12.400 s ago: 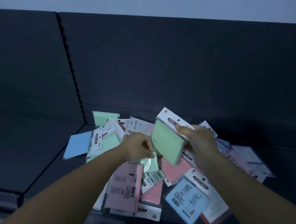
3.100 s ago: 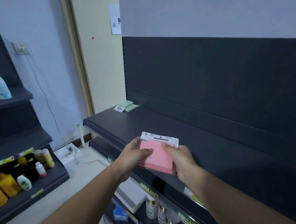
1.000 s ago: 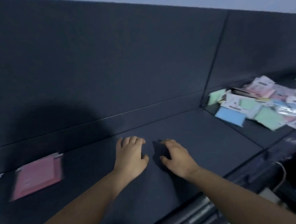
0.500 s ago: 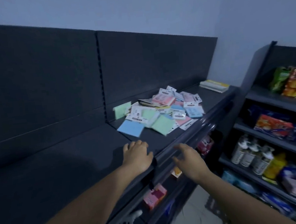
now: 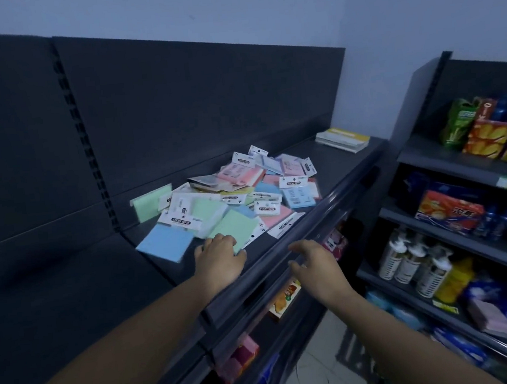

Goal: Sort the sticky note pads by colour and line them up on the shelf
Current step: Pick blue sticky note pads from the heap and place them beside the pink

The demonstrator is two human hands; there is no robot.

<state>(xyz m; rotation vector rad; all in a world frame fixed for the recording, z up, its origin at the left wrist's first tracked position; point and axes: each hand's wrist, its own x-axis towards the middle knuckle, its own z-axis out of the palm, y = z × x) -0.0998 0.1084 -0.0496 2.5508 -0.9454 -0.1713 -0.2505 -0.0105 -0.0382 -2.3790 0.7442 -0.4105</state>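
A jumbled pile of sticky note pads [image 5: 234,193] in green, blue and pink packets lies on the dark shelf [image 5: 330,169]. A green pad [image 5: 237,229] sits at the pile's near edge, with a blue pad [image 5: 165,242] to its left. My left hand [image 5: 220,261] rests palm down at the green pad's near corner, its fingertips touching the pad, gripping nothing. My right hand [image 5: 313,262] hovers over the shelf's front rail with its fingers spread and empty.
A stack of yellow-edged booklets [image 5: 341,140] lies at the shelf's far right end. A second rack [image 5: 460,165] on the right holds snack packs and bottles. Lower shelves below the rail hold small boxes [image 5: 284,297]. One green pad [image 5: 148,203] leans against the back panel.
The view has come closer to the pile. My left hand has reached forward onto the green pad's corner, and my right hand has moved up to the shelf's front rail.
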